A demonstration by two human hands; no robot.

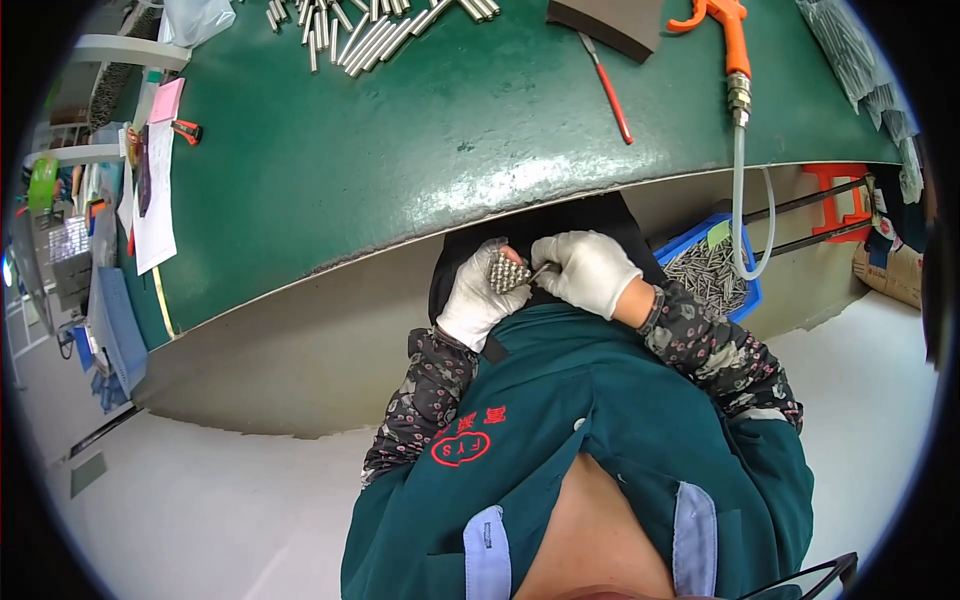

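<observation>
My left hand (pixel 476 297), in a white glove with some fingertips bare, is wrapped round a bundle of metal pins (pixel 509 274) whose round ends face up. Close beside it, my right hand (pixel 590 272), also in a white glove, pinches a thin metal piece (pixel 541 271) at the bundle's right side; it is too small to name. Both hands are over my lap, just below the table's near edge. A blue bin (pixel 755 300) of loose metal pins (pixel 708 277) stands to the right of my right hand.
On the green table (pixel 380 180) lie several metal rods (pixel 375 40), a red-handled tool (pixel 611 95), a dark brown block (pixel 610 25) and an orange air gun (pixel 735 40). Its hose (pixel 739 190) hangs over the edge near the bin. Papers (pixel 155 200) and a small cutter (pixel 187 131) are at left.
</observation>
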